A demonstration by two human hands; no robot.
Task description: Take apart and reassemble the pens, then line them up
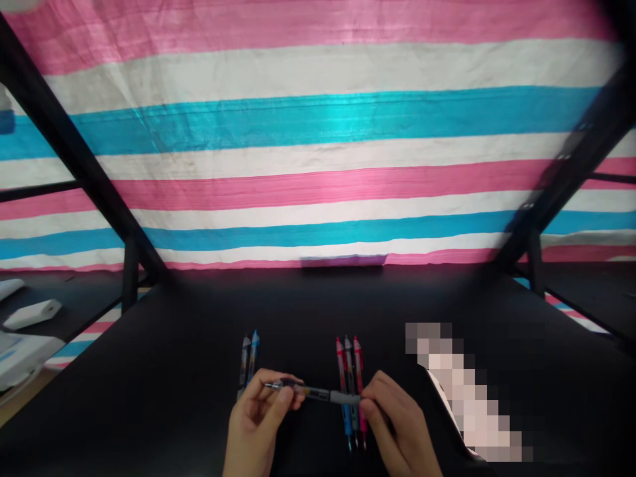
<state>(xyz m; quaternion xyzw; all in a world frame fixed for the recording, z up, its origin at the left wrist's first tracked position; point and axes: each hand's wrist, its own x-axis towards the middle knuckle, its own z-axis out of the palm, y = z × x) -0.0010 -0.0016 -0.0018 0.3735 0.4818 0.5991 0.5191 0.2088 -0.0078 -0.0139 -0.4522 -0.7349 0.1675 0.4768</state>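
A retractable pen (317, 393) with a clear, dark-filled barrel and a grey end section is held sideways above the black table. My left hand (261, 414) pinches its left end between thumb and fingers. My right hand (395, 417) grips the grey right end, its fingers closed and hiding the tip of that end. Behind my left hand lie two pens, one grey (244, 361) and one blue (254, 351), their lower parts partly covered. Under the held pen, three pens lie side by side: one with a red top and blue lower part (340, 358), a grey one (349, 361) and a red one (358, 358).
To the right on the black table (149, 371) lies a flat object (472, 404), mostly pixelated. White devices (30, 358) sit at the left edge on another surface. Black frame bars (99, 165) slope up at both sides, before a striped sheet (318, 179).
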